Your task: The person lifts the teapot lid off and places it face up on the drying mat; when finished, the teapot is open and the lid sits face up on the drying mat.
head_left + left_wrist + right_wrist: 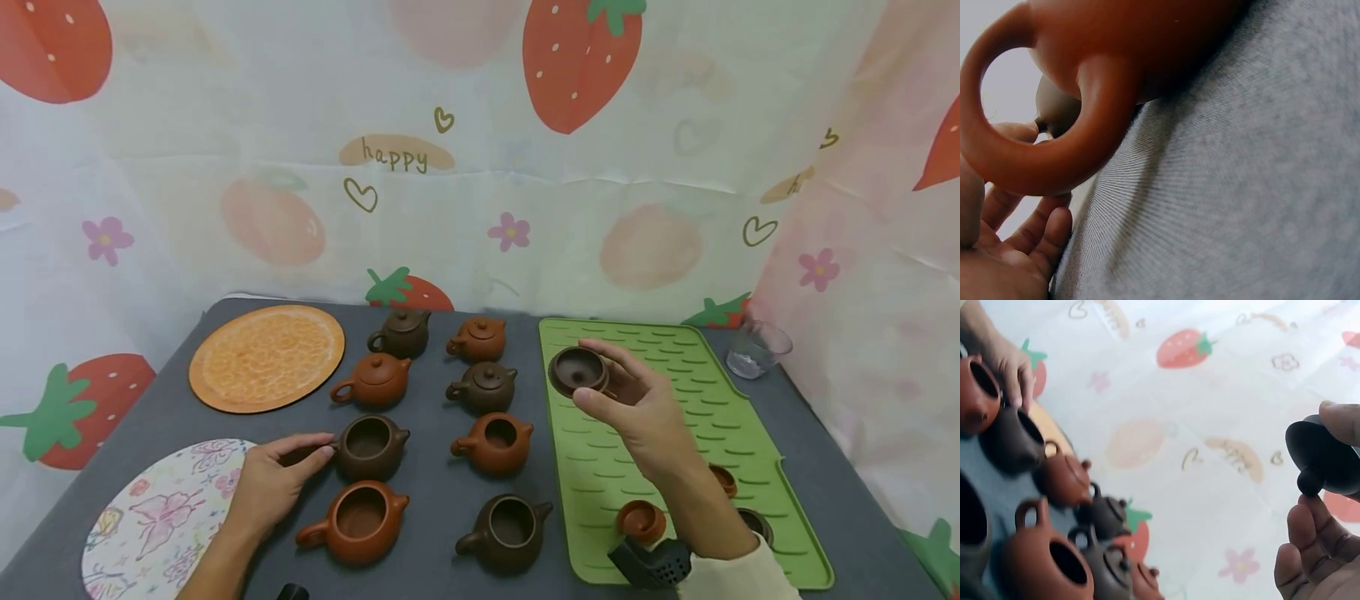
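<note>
My right hand (637, 408) holds a dark brown teapot lid (577, 371) by its edge, above the green mat (600, 483). Its hollow underside faces the head camera, and in the right wrist view the lid (1310, 447) shows its round knob. At the left, my left hand (273, 483) pinches the handle of a dark brown lidless teapot (369, 450) standing on the grey cloth. A reddish-brown lidless teapot (363, 525) sits just nearer; its looped handle (1029, 165) covers part of the left hand in the left wrist view.
Two lidless teapots, one reddish (491, 458) and one dark (504, 546), stand to the right. Farther back are several lidded teapots (382, 382). On the mat lie a reddish lid (641, 521) and others. A glass cup (757, 350) and two round placemats (266, 358) flank them.
</note>
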### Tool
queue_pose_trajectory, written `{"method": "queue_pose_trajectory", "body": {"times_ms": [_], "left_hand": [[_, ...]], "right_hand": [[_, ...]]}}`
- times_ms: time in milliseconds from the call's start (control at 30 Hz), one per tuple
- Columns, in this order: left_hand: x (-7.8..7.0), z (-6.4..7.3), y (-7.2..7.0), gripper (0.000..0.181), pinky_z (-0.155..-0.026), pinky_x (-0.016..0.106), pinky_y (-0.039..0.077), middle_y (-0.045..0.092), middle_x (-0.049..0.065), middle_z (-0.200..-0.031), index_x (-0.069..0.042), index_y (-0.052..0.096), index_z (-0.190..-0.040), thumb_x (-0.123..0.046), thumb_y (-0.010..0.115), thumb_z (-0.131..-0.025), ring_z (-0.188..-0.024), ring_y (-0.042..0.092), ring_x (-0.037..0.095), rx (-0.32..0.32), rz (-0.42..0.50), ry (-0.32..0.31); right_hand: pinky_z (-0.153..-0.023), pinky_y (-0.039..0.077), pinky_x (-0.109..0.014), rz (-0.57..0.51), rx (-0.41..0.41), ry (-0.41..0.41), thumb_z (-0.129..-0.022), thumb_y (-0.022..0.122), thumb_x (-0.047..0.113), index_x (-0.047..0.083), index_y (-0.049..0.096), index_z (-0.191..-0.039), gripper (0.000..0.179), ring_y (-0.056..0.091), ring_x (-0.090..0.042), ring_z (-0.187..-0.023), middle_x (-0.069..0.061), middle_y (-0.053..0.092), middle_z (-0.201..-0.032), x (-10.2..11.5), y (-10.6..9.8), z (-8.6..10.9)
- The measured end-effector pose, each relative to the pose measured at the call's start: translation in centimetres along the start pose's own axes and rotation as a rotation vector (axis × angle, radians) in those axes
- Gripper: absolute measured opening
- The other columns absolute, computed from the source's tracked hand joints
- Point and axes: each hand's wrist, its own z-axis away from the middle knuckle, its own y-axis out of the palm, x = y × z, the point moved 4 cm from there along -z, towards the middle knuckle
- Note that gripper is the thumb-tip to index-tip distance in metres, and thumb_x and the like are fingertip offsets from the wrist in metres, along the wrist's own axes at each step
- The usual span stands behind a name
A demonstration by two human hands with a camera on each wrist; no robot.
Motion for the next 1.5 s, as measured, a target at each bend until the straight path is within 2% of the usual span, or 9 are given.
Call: {"method": "queue_pose_trajectory", "body": {"times_ms": [267,467,667,867,1000,1233,1500], "left_hand": [[0.1,0.0,0.1,0.021,-0.077,0.015,0.047,0.072,0.007,-0.097,0.0,0.074,-0.104,-0.012,0.074,-0.087,-0.093,0.063,0.002,0.003,0.017,-0.002],[0.1,0.0,0.1,0.021,-0.077,0.015,0.047,0.072,0.007,-0.097,0.0,0.074,-0.104,-0.011,0.074,-0.087,-0.092,0.063,0.002,0.001,0.024,-0.004],[-0.1,0.1,0.1,0.022,-0.077,0.014,0.047,0.072,0.008,-0.097,0.0,0.074,-0.105,-0.013,0.074,-0.087,-0.093,0.063,0.001,0.004,0.012,-0.014],[-0.2,0.1,0.1,0.022,-0.078,0.014,0.046,0.072,0.007,-0.098,0.0,0.074,-0.105,-0.014,0.074,-0.087,-0.093,0.062,0.001,0.004,0.009,-0.027],[-0.2,0.1,0.1,0.021,-0.078,0.014,0.046,0.072,0.008,-0.097,0.0,0.074,-0.105,-0.012,0.074,-0.087,-0.093,0.062,0.001,0.008,0.016,-0.031],[0.0,0.1,0.1,0.02,-0.077,0.014,0.047,0.072,0.007,-0.097,-0.001,0.075,-0.104,-0.012,0.074,-0.087,-0.093,0.062,0.001,0.006,0.011,-0.026],[0.1,0.1,0.1,0.021,-0.077,0.015,0.047,0.072,0.007,-0.098,-0.002,0.075,-0.104,-0.014,0.074,-0.087,-0.093,0.063,0.002,0.006,0.022,-0.03]], "right_hand": [[-0.077,0.053,-0.032,0.095,-0.082,0.09,-0.089,0.064,-0.007,-0.001,0.051,-0.136,0.049,0.063,-0.022,-0.1,-0.012,0.061,-0.115,-0.8,-2.5,1.0],[-0.076,0.054,-0.031,0.245,-0.111,0.151,-0.088,0.07,0.001,-0.002,0.051,-0.135,0.05,0.065,-0.02,-0.096,-0.016,0.063,-0.113,-1.6,-4.1,1.4],[-0.077,0.053,-0.033,0.368,-0.103,0.266,-0.088,0.074,0.011,0.002,0.05,-0.138,0.056,0.064,-0.021,-0.095,-0.021,0.061,-0.116,-2.6,-5.1,1.7],[-0.079,0.053,-0.037,0.407,-0.073,0.337,-0.088,0.074,0.014,0.003,0.048,-0.139,0.059,0.062,-0.024,-0.098,-0.02,0.061,-0.118,-3.5,-5.7,2.0],[-0.076,0.052,-0.037,0.437,-0.071,0.367,-0.087,0.074,0.014,0.003,0.048,-0.139,0.059,0.061,-0.025,-0.095,-0.018,0.064,-0.112,-4.2,-6.2,2.3],[-0.075,0.051,-0.044,0.499,-0.058,0.428,-0.086,0.075,0.015,0.002,0.049,-0.138,0.059,0.061,-0.026,-0.091,-0.015,0.066,-0.104,-5.6,-7.1,2.6],[-0.073,0.049,-0.041,0.515,-0.029,0.505,-0.087,0.073,0.01,-0.003,0.045,-0.139,0.061,0.061,-0.027,-0.085,-0.011,0.066,-0.092,-6.8,-7.5,3.0]]}}
